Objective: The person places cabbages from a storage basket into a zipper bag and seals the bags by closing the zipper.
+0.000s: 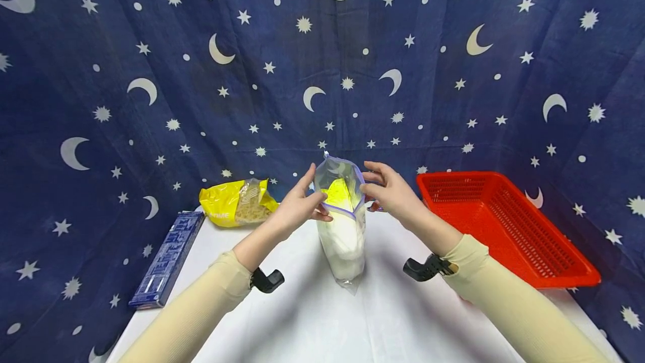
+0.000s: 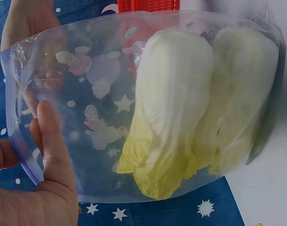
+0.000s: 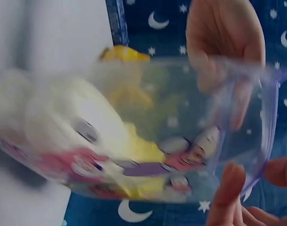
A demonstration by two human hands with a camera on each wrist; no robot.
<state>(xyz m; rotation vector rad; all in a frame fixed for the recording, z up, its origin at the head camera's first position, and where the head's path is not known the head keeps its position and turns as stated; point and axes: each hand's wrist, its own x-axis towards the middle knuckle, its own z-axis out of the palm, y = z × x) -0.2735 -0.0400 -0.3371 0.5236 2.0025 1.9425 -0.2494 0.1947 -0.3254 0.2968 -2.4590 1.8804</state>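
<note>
A clear zip bag [image 1: 342, 242] with a purple zip rim stands upright at the middle of the table, its mouth open. Cartoon figures are printed on its side. Inside are pale napa cabbage pieces [image 2: 174, 94] with yellow leaf ends; at least two show in the left wrist view. My left hand [image 1: 298, 207] holds the left side of the rim between thumb and fingers. On the opposite side, my right hand [image 1: 395, 192] pinches the rim, its fingertips partly hidden behind the bag in the head view.
A red plastic basket [image 1: 509, 240] sits at the right. Toward the back left lies a yellow bag of pasta-like pieces [image 1: 234, 203]. A long blue box [image 1: 168, 259] lies along the left edge of the white table [image 1: 302, 318]. Behind hangs a star-patterned blue curtain [image 1: 282, 99].
</note>
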